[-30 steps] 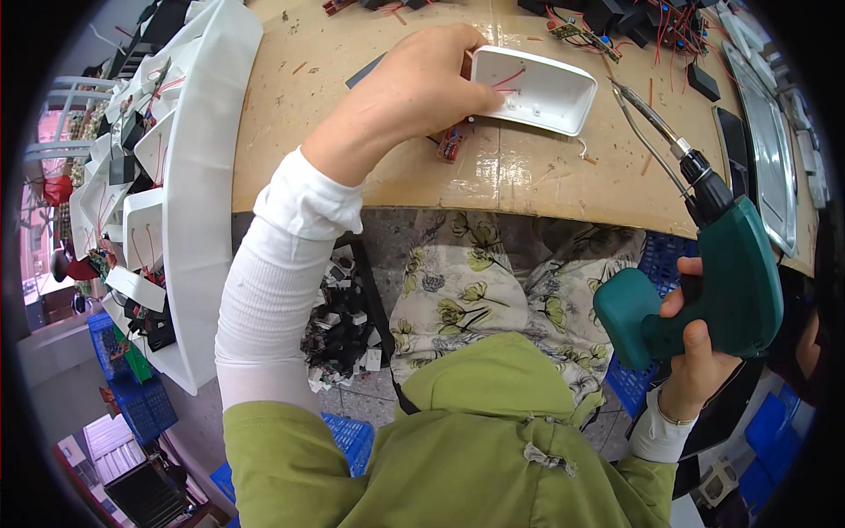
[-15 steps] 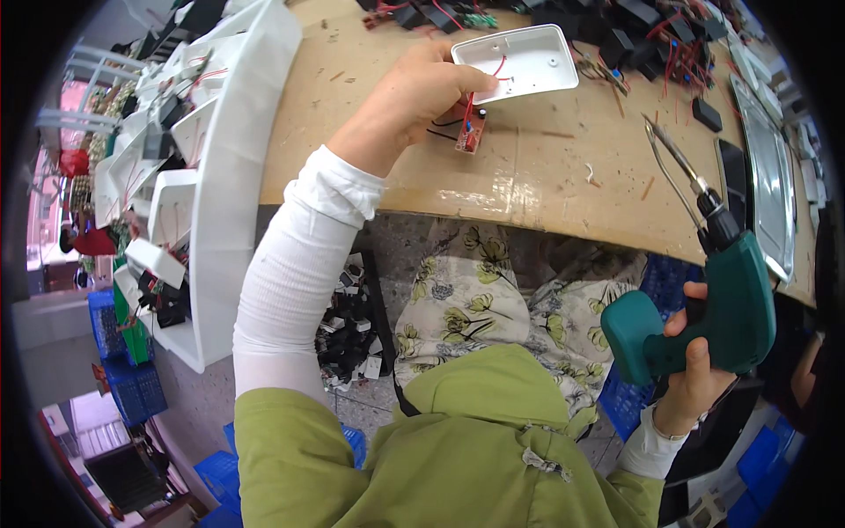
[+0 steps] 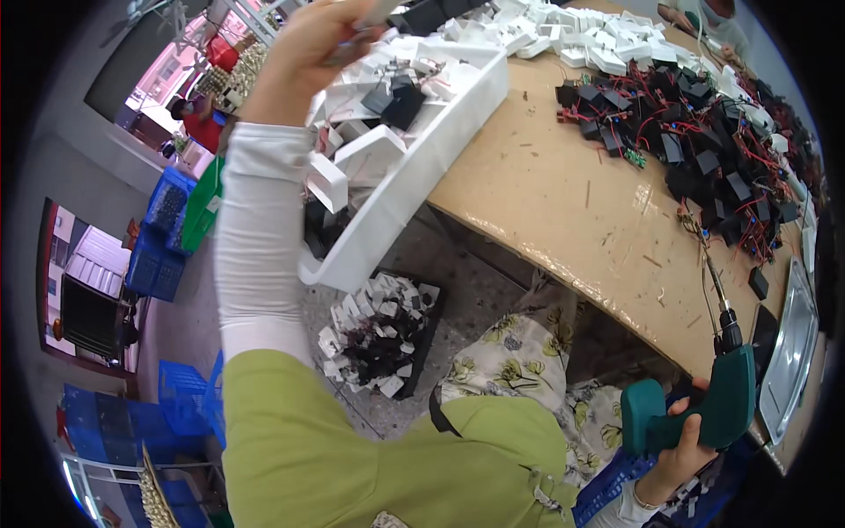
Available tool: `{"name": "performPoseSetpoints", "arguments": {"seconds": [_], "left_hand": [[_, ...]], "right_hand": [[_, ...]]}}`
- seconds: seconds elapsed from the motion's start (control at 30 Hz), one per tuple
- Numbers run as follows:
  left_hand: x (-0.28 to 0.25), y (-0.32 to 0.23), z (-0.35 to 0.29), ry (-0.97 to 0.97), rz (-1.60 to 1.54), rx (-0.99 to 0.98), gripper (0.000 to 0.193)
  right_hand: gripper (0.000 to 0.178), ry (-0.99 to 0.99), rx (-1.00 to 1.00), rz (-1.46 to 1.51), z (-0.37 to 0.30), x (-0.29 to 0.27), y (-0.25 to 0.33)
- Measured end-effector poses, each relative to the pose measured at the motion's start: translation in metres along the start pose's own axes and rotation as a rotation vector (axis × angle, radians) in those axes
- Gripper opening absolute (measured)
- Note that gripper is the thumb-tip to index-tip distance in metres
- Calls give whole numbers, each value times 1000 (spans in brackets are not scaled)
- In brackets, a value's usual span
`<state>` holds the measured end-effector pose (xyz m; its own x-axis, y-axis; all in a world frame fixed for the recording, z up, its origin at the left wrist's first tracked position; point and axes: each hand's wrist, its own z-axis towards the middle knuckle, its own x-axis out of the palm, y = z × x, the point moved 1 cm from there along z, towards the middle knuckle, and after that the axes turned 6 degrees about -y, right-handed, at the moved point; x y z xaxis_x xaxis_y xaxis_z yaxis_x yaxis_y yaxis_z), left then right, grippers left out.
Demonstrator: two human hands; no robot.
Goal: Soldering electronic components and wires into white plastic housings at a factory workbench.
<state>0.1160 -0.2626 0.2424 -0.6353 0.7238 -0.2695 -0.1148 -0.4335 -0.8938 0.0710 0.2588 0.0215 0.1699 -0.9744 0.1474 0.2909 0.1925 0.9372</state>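
Observation:
My left hand point(image 3: 304, 55) is raised at the top edge, above the far end of a white bin point(image 3: 409, 198). Its fingers are closed on a white plastic case point(image 3: 380, 12), mostly cut off by the frame's edge. Whether the small red circuit board still hangs from it cannot be seen. At the lower right, my right hand point(image 3: 685, 456) grips a green soldering gun point(image 3: 732, 396). The gun's thin metal tip points up over the cardboard-covered table point(image 3: 563, 211). White cases, black blocks and red wires lie inside the bin.
Black blocks with red wires point(image 3: 704, 167) are heaped on the table's right, with white cases point(image 3: 607, 44) behind. A metal tray point(image 3: 790, 352) lies at the right edge. Below stands a box of small parts point(image 3: 378, 334). Another person point(image 3: 717, 31) sits at the far right.
My left hand has swung left from the table to above the bin, carrying the white case. The view has turned left. My right hand still holds the soldering gun.

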Motion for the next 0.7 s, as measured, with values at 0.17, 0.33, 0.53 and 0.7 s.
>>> {"name": "performPoseSetpoints", "arguments": {"seconds": [0.17, 0.33, 0.53, 0.7], "left_hand": [[-52, -6, 5, -486, 388, -209, 18], [-120, 106, 25, -476, 1181, -308, 37], [-56, 26, 10, -458, 1407, 161, 39], [69, 33, 57, -317, 926, 612, 28]], "right_hand": [[47, -10, 2, -1, -1, -2, 0], [46, -50, 15, 2, -2, -4, 4], [50, -33, -19, 27, 9, -6, 7], [53, -78, 1, 41, 19, -8, 0]]}}
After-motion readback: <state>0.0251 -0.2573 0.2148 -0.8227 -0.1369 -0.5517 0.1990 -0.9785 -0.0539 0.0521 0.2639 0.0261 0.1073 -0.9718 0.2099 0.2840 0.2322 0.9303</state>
